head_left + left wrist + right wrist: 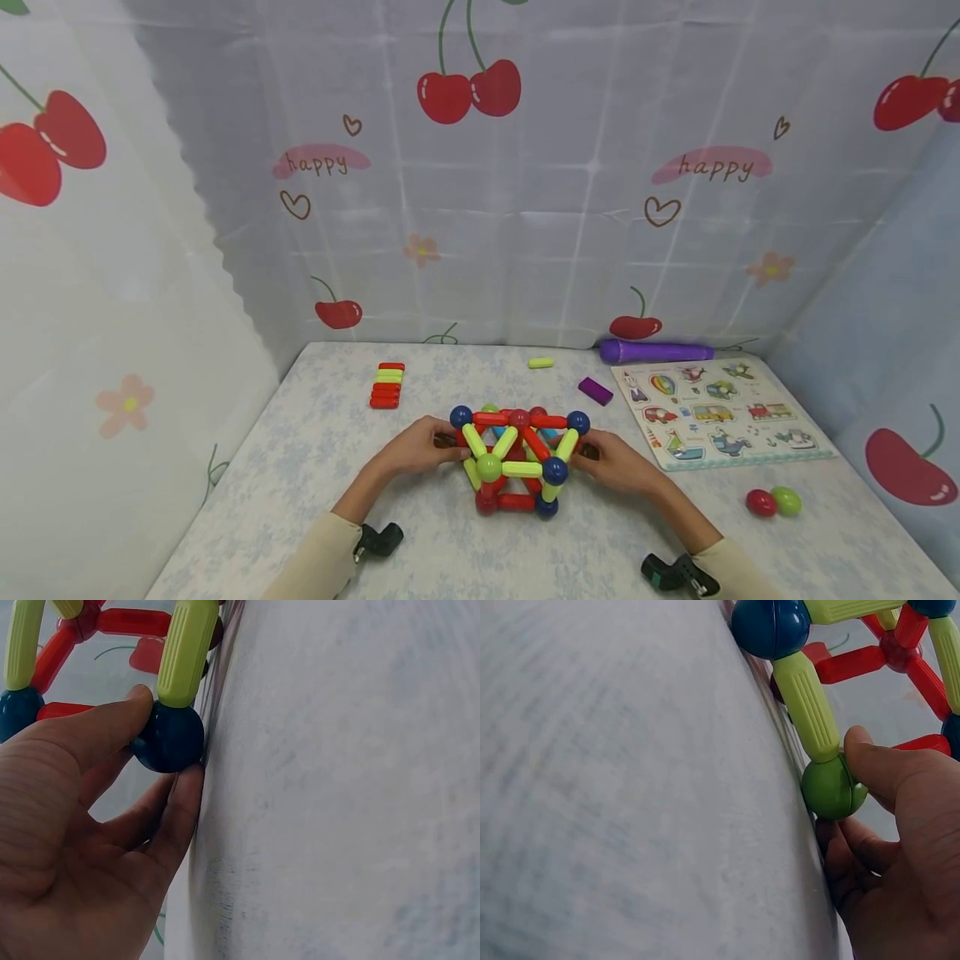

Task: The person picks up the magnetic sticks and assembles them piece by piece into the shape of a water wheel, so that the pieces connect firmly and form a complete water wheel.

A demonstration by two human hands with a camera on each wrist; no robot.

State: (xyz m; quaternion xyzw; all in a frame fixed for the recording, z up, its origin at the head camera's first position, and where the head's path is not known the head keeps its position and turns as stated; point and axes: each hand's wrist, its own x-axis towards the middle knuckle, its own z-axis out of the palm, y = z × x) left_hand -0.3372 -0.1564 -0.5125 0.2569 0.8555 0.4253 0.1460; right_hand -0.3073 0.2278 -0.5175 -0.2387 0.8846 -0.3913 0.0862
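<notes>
A ball-and-stick model (522, 470), built from magnetic rods and balls, stands in front of me on the table. Its rods are red and yellow-green; its balls are dark blue, red and green. My left hand (422, 447) holds its left side, thumb and fingers pinching a blue ball (169, 739) low by the tabletop. On the opposite side, my right hand (624, 463) pinches a green ball (831, 789) below a yellow-green rod (807, 705). In the head view the fingertips are partly hidden behind the model.
A row of red and yellow-green rods (386, 389) lies back left. One yellow-green rod (540, 362), a purple block (596, 391) and a purple microphone-shaped stick (656, 352) lie behind. At right are a picture board (723, 412), a red ball (761, 502) and a green ball (787, 501).
</notes>
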